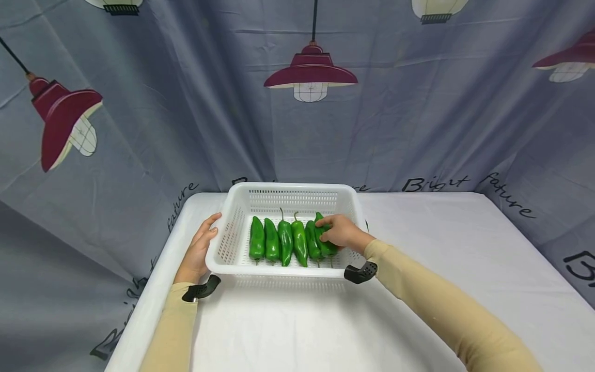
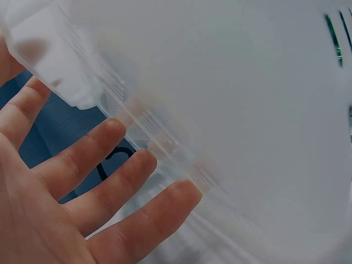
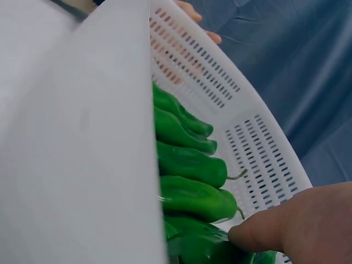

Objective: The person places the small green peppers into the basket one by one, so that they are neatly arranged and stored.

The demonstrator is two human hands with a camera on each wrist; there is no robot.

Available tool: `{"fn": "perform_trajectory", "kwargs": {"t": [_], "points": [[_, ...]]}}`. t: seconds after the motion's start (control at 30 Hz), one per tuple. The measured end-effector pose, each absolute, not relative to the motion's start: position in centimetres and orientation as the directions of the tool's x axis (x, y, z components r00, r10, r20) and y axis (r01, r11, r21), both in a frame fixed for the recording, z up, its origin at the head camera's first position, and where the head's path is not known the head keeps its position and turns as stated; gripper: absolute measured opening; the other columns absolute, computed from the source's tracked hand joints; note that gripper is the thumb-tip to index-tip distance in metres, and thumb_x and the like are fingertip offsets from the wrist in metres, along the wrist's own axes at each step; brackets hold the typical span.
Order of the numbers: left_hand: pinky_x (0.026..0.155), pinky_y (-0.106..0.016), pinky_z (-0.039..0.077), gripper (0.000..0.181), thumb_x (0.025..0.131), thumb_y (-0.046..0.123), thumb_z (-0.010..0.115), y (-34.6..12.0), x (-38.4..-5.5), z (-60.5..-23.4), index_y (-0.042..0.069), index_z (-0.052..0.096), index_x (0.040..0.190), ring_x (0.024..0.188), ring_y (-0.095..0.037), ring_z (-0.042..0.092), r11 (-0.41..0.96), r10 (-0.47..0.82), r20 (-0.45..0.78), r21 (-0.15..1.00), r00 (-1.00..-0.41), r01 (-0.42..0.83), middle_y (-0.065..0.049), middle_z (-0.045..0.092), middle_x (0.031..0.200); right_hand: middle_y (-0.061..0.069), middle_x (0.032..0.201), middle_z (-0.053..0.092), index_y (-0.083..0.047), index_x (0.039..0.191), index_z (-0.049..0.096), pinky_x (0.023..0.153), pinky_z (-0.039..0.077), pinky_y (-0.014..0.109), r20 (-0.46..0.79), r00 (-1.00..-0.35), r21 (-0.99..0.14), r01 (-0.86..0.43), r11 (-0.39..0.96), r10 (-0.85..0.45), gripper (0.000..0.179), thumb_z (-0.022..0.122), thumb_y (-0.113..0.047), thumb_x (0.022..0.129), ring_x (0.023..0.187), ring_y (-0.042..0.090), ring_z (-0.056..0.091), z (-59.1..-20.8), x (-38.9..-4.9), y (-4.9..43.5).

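A white slotted plastic basket (image 1: 283, 269) holds a row of several green peppers (image 1: 285, 240), lying side by side with their length running front to back. My right hand (image 1: 341, 231) reaches over the basket's right side and grips the pepper (image 1: 329, 248) at the right end of the row. In the right wrist view the thumb (image 3: 264, 228) presses on a green pepper (image 3: 203, 247); the basket wall hides the other fingers. My left hand (image 1: 197, 253) is at the basket's left side, its fingers (image 2: 148, 220) fairly straight and spread beside the wall.
The basket stands on a table with a white cloth (image 1: 446, 248), near its back edge. Behind hangs a grey-blue curtain (image 1: 223, 103) printed with lamps and lettering. A small bit of green (image 1: 366, 226) shows just outside the basket's right rim.
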State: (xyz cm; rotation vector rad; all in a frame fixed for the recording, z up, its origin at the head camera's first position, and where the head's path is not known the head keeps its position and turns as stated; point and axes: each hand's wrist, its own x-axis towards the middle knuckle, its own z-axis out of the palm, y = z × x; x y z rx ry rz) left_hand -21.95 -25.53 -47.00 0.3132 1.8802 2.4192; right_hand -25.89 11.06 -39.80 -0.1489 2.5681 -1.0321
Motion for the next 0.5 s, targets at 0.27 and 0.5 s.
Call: {"fn": "perform_trajectory", "kwargs": {"t": [0.27,0.5], "points": [[0.087,-0.02,0.054,0.03,0.111,0.024,0.036,-25.7,-21.81,-47.01,0.03,0.041,0.14,0.108,-0.002,0.061,-0.27,0.193,0.141,0.959,-0.971,0.085,0.013,0.058,0.129,0.024,0.145,0.056,-0.006,0.138,0.061,0.056,0.056,0.034,-0.287,-0.934,-0.667,0.036,0.744,-0.213,0.047,0.066,-0.005,0.092,0.088,0.021,0.065,-39.96,-25.73,10.75],[0.087,-0.021,0.054,0.03,0.111,0.024,0.037,-25.59,-21.92,-47.09,0.03,0.042,0.14,0.109,-0.003,0.061,-0.279,0.192,0.143,0.957,-0.971,0.086,0.013,0.058,0.13,0.027,0.14,0.056,-0.007,0.142,0.055,0.053,0.055,0.032,-0.332,-0.918,-0.614,0.035,0.788,-0.218,0.054,0.067,-0.001,0.089,0.085,0.023,0.064,-39.96,-25.48,10.86]]}}
